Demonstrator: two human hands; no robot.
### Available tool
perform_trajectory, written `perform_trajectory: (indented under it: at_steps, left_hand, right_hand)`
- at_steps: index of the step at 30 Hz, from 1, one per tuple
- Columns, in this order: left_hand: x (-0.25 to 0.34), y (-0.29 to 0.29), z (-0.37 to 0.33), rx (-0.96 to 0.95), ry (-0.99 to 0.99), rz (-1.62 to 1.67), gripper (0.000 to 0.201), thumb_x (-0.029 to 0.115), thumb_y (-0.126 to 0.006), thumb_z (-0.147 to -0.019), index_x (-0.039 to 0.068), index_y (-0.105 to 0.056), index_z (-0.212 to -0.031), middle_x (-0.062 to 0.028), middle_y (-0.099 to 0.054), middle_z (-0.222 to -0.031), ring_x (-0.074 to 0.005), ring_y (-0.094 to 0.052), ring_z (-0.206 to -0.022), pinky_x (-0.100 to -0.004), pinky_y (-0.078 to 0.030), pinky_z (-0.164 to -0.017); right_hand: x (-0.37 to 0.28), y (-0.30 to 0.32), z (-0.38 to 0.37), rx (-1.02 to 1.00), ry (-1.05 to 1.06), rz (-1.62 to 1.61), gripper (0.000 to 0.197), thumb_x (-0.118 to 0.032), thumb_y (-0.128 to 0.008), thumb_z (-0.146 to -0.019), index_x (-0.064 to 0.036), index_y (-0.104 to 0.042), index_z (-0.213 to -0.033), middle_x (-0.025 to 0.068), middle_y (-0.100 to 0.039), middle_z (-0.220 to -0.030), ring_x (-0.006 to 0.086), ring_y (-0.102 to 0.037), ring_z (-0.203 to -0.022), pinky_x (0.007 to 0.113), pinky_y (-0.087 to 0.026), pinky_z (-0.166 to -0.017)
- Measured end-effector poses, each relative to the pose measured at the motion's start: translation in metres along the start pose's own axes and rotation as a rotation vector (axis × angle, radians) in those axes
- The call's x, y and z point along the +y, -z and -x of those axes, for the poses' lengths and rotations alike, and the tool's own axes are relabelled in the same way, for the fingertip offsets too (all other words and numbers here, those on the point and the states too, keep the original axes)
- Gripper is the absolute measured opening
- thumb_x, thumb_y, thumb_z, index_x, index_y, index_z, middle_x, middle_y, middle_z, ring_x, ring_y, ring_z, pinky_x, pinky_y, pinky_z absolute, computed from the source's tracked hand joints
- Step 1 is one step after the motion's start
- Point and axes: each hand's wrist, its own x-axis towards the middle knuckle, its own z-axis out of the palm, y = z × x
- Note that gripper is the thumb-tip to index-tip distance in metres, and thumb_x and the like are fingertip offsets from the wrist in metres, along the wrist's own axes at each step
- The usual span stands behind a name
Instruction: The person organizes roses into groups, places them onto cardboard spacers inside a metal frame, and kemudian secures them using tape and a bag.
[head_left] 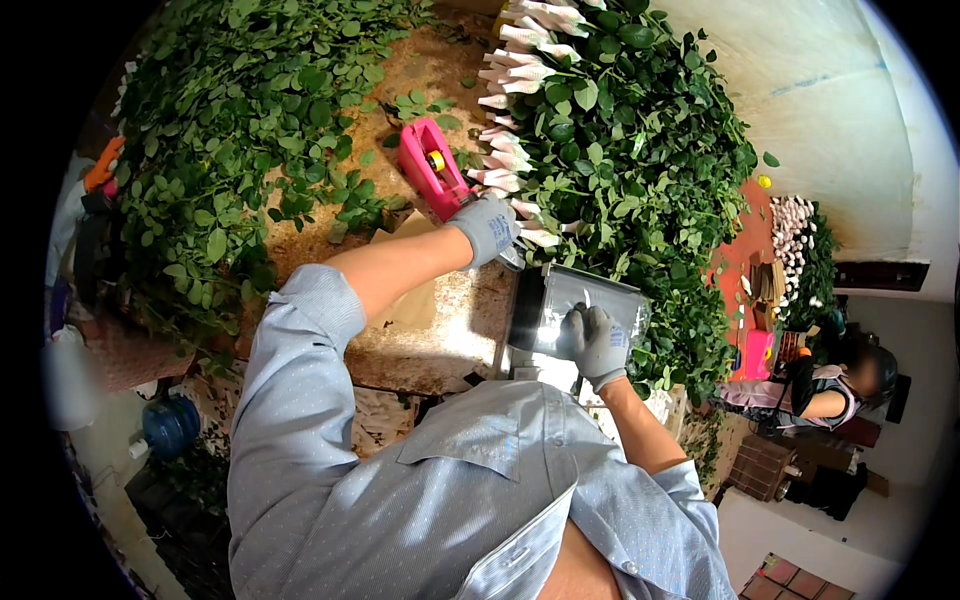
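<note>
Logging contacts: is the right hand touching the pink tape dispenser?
Apart: the head view shows the left hand between right hand and pink tape dispenser.

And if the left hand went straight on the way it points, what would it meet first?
The left hand would probably meet the white-wrapped rose buds first, though depth is unclear.

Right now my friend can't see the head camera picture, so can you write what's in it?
A worker's gloved left hand is by a pink tape dispenser, and the gloved right hand is at some shiny plastic. Big piles of green leaves lie on both sides, the right pile edged with pale tips.
</note>
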Motion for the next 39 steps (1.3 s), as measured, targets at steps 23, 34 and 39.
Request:
perform_trajectory:
  at_steps: [23, 34, 39]
  left_hand:
    - [0.02, -0.02, -0.01, 0.134, -0.174, -0.043, 0.011, 0.017, -0.062, -0.09, 0.011, -0.069, -0.095, -0.0053, -0.064, -0.095, -0.0235, -0.062, -0.093, -0.0393, -0.047, -0.086]
    - [0.019, -0.017, -0.028, -0.049, -0.115, 0.145, 0.012, 0.015, -0.066, -0.086, 0.008, -0.075, -0.091, -0.0114, -0.072, -0.097, -0.028, -0.071, -0.093, -0.0414, -0.054, -0.077]
    - [0.022, -0.014, -0.021, 0.01, -0.092, 0.147, 0.011, 0.014, -0.068, -0.086, 0.008, -0.076, -0.091, -0.0115, -0.073, -0.095, -0.0289, -0.072, -0.09, -0.0425, -0.055, -0.076]
  right_hand:
    - [-0.002, 0.002, 0.0, 0.089, 0.114, -0.144, 0.026, -0.024, -0.065, -0.1, -0.0025, -0.061, -0.085, 0.0211, -0.063, -0.081, 0.0439, -0.061, -0.076, 0.051, -0.047, -0.067]
    - [0.002, 0.0, -0.002, 0.034, 0.106, -0.096, 0.023, -0.024, -0.063, -0.1, -0.0026, -0.064, -0.092, 0.0237, -0.066, -0.088, 0.0466, -0.064, -0.081, 0.053, -0.05, -0.07]
    - [0.005, -0.003, -0.002, 0.046, 0.131, -0.119, 0.026, -0.025, -0.064, -0.101, -0.0015, -0.062, -0.089, 0.0235, -0.064, -0.084, 0.0465, -0.061, -0.078, 0.053, -0.048, -0.069]
